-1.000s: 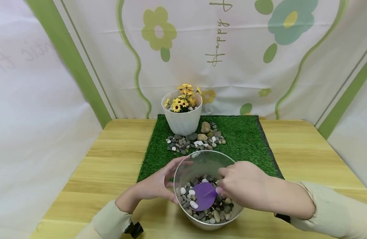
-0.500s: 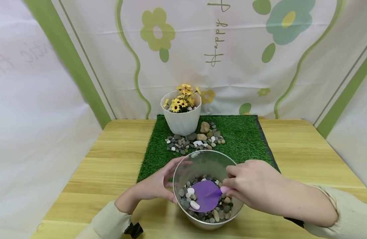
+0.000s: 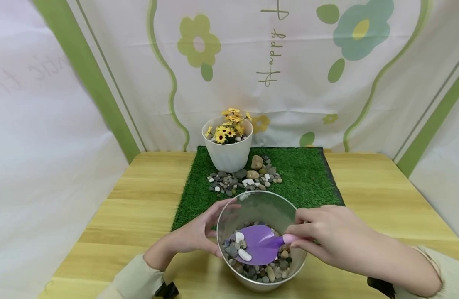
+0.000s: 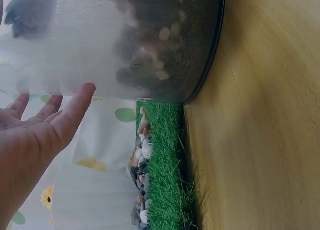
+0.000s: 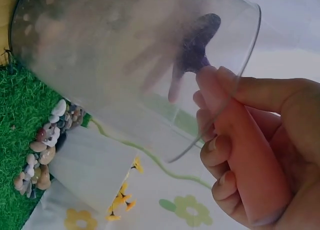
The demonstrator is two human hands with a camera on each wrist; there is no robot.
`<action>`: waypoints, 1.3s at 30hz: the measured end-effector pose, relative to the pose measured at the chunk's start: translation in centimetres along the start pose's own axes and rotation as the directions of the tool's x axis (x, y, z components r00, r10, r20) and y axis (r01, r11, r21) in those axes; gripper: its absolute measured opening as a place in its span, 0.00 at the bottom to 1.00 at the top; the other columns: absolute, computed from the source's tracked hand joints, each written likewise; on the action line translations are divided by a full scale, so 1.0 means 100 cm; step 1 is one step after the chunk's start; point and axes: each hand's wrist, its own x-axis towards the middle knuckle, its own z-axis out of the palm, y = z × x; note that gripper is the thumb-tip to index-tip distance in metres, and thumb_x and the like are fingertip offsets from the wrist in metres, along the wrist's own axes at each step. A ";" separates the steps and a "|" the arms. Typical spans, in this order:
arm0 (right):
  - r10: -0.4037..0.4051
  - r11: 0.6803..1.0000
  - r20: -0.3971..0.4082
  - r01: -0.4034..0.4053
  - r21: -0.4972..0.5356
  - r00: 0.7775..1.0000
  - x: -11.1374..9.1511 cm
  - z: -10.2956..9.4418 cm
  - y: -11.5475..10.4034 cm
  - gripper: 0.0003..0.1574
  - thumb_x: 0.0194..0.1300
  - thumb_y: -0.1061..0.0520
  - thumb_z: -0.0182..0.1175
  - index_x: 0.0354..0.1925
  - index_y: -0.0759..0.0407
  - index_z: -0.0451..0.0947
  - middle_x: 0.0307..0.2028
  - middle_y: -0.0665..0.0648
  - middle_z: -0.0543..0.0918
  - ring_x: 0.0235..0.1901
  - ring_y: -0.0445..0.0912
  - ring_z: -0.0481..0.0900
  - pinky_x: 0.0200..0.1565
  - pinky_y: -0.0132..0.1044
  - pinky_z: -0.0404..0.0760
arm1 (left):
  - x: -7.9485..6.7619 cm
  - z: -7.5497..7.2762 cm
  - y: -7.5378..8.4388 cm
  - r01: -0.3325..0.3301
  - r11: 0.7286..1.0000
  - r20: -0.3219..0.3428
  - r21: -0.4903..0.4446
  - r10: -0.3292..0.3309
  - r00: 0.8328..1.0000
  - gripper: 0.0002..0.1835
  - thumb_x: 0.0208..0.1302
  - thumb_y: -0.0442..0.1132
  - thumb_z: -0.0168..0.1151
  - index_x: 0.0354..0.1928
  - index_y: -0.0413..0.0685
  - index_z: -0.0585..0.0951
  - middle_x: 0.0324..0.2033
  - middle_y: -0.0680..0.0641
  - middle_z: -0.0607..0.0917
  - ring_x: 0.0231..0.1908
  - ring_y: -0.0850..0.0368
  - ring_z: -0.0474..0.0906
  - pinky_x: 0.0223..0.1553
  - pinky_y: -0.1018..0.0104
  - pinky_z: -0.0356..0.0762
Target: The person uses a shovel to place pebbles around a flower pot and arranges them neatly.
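A clear bucket [image 3: 256, 211] with mixed pebbles [image 3: 255, 272] in its bottom stands on the table in front of me. My left hand [image 3: 196, 230] holds it from the left, thumb in front and fingers behind; in the left wrist view those fingertips touch its wall. My right hand [image 3: 328, 234] grips the pink handle [image 5: 250, 155] of a hand trowel [image 3: 262, 245] over the right rim. The trowel's purple blade is inside the bucket, above the pebbles. White and grey pebbles [image 3: 239, 247] lie at the blade's left end.
Behind the bucket lies a green turf mat [image 3: 300, 174] on the wooden table [image 3: 136, 216]. A white flowerpot [image 3: 229, 157] with yellow flowers [image 3: 227, 131] stands at its back. Loose stones [image 3: 236, 182] are heaped before the pot. A printed curtain [image 3: 236, 50] hangs behind.
The right hand has moved right, drawing the trowel back and up. More of its blade shows, and it bears several pebbles. The left hand and bucket have kept their place.
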 end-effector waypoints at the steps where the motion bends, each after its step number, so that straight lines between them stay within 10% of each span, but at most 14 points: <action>1: 0.005 1.000 -0.009 -0.005 0.004 1.000 -0.001 -0.001 0.000 0.02 0.59 0.45 0.63 0.32 0.38 0.82 0.26 0.34 0.66 0.20 0.28 0.59 0.19 0.21 0.60 | -0.001 0.001 0.000 0.001 1.000 0.003 -0.004 -0.001 1.000 0.55 0.48 0.41 0.73 0.72 0.54 0.46 0.69 0.44 0.52 0.67 0.45 0.51 0.56 0.49 0.69; 28: 0.269 0.963 -0.057 -0.269 0.008 0.962 -0.003 -0.020 0.054 0.10 0.54 0.48 0.67 0.37 0.46 0.85 0.26 0.34 0.73 0.17 0.28 0.61 0.15 0.24 0.62 | -0.002 -0.006 0.005 -0.025 0.999 -0.010 0.025 0.025 1.000 0.57 0.47 0.41 0.73 0.72 0.52 0.44 0.69 0.40 0.50 0.66 0.38 0.50 0.56 0.40 0.65; 39: 0.489 0.872 0.106 -0.479 -0.101 0.866 -0.001 -0.010 0.099 0.20 0.62 0.36 0.56 0.39 0.46 0.85 0.25 0.41 0.78 0.22 0.37 0.71 0.23 0.37 0.71 | -0.003 0.003 0.001 -0.016 0.999 -0.008 0.032 0.017 1.000 0.56 0.47 0.44 0.73 0.72 0.54 0.45 0.70 0.42 0.50 0.66 0.38 0.50 0.55 0.40 0.66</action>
